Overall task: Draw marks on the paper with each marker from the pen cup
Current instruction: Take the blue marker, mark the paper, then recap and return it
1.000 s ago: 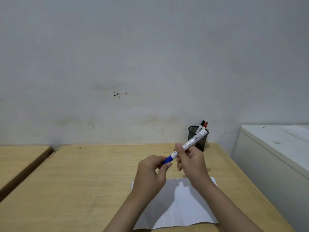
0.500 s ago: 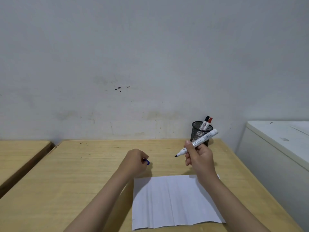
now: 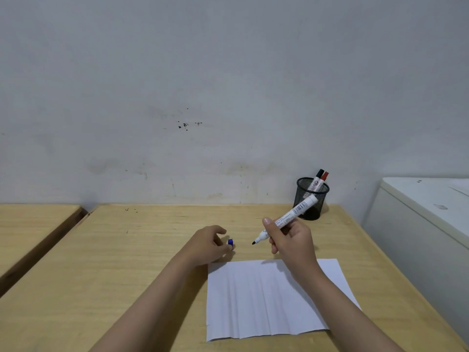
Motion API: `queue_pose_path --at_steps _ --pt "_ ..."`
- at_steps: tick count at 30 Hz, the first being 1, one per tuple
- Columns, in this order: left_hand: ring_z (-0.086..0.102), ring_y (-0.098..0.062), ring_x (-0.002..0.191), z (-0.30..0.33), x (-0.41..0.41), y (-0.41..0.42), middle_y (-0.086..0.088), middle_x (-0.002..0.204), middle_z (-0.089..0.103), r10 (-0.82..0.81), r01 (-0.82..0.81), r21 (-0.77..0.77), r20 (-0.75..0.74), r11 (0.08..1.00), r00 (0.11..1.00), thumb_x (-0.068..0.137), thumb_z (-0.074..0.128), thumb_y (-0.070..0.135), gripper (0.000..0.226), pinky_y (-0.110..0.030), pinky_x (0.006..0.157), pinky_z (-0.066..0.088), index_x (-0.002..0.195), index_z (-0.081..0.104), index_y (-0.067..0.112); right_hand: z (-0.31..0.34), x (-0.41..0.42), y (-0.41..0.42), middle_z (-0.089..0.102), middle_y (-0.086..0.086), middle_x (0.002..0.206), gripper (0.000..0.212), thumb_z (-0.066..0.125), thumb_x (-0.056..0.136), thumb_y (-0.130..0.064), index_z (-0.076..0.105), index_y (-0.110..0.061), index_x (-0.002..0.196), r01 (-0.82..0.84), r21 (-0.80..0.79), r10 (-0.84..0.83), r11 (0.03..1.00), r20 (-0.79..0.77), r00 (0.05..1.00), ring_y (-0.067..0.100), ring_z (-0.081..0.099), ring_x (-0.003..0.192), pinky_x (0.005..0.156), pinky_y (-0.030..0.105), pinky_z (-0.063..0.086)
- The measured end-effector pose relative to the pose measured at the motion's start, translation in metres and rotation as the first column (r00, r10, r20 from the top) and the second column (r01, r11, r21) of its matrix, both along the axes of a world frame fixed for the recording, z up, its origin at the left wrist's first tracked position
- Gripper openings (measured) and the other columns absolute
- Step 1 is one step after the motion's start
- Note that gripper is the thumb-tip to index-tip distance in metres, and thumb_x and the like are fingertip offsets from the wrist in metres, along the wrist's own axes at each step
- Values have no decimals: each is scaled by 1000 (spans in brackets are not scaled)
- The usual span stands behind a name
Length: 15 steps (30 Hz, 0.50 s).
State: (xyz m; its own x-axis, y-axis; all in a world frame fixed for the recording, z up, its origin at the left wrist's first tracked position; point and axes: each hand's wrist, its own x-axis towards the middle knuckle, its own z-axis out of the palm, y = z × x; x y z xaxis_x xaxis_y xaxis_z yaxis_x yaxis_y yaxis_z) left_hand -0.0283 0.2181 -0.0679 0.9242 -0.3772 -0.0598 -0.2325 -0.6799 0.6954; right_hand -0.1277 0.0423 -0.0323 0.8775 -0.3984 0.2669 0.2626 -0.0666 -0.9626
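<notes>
My right hand [image 3: 291, 242] grips an uncapped white marker [image 3: 291, 214], its dark tip pointing down-left above the table just past the paper's far edge. The white creased paper [image 3: 264, 298] lies flat in front of me. My left hand [image 3: 208, 245] rests on the table left of the paper's far corner, index finger lifted off. The small blue cap [image 3: 230, 242] sits at its fingertips, touching the thumb. A black mesh pen cup [image 3: 313, 199] stands at the back right and holds a black-capped marker [image 3: 317, 177] and a red-capped marker [image 3: 322, 179].
The wooden table [image 3: 127, 262] runs to the wall behind. A second wooden table [image 3: 30, 224] stands to the left across a narrow gap. A white cabinet [image 3: 426, 214] sits close to the table's right edge.
My left hand pulled the blue cap off the marker and carried it left and down to the table. My right hand swung the marker's tip down-left.
</notes>
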Motion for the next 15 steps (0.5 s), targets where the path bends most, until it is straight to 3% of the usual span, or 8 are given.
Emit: queue_pose_path --at_steps 3,7,11,15 --pt "62 -8 75 1 -19 23 4 86 64 47 -44 -159 14 986 999 80 67 32 32 -20 66 48 110 60 21 -1 3 6 51 1 45 27 71 81 -14 54 -8 61 4 15 -4 1000 18 1000 13 43 35 40 22 39" --pt "61 -7 70 -8 -60 48 4 85 66 98 -90 -220 27 971 995 71 74 28 18 -16 61 49 87 64 28 -6 12 23 52 -1 41 25 70 82 -12 53 -7 65 -61 70 61 996 2 998 15 46 32 38 22 42" --pt "59 -10 71 -15 -71 58 6 80 63 89 -74 -105 149 992 985 58 81 36 29 -24 63 50 79 63 28 -22 19 54 65 6 54 18 70 83 -20 59 -12 71 -193 69 201 979 -146 968 19 56 37 39 24 45" --pt "57 -8 70 -23 -67 60 7 76 61 66 -50 -79 223 996 973 55 80 47 32 -27 67 49 78 66 29 -47 22 71 66 9 57 20 71 82 -22 60 -9 71 -207 78 220 975 -256 941 20 56 41 43 28 46"
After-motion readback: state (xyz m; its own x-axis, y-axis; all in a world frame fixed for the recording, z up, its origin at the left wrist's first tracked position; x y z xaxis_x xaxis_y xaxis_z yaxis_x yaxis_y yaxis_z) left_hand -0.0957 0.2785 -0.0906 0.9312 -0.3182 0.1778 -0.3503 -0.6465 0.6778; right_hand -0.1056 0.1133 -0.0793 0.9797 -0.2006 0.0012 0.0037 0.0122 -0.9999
